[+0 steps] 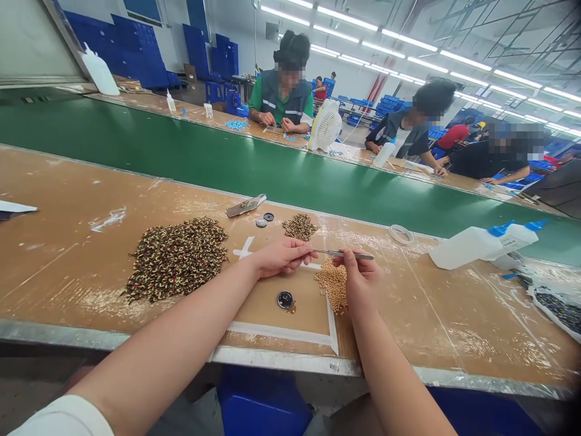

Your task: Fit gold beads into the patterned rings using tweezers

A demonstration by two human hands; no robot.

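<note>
My right hand (363, 278) grips metal tweezers (336, 252), their tip pointing left. My left hand (288, 257) is closed in a pinch at that tip; whatever sits between its fingers is too small to make out. Below the hands, a small round dish of dark liquid (285, 299) rests on the table beside a brown smear. Small beige beads (333, 284) lie in a heap partly behind my right hand. To the left spreads a big pile of small dark-and-yellow pieces (177, 260). A smaller heap of similar-looking pieces (299, 226) lies just beyond my left hand.
White tape (281, 336) marks the brown tabletop. A tape roll (401, 234) and tilted white bottles (467, 247) stand right, near a bag of dark pieces (558, 309). Beyond runs a green conveyor belt (204, 145), with co-workers (284, 91) seated across it.
</note>
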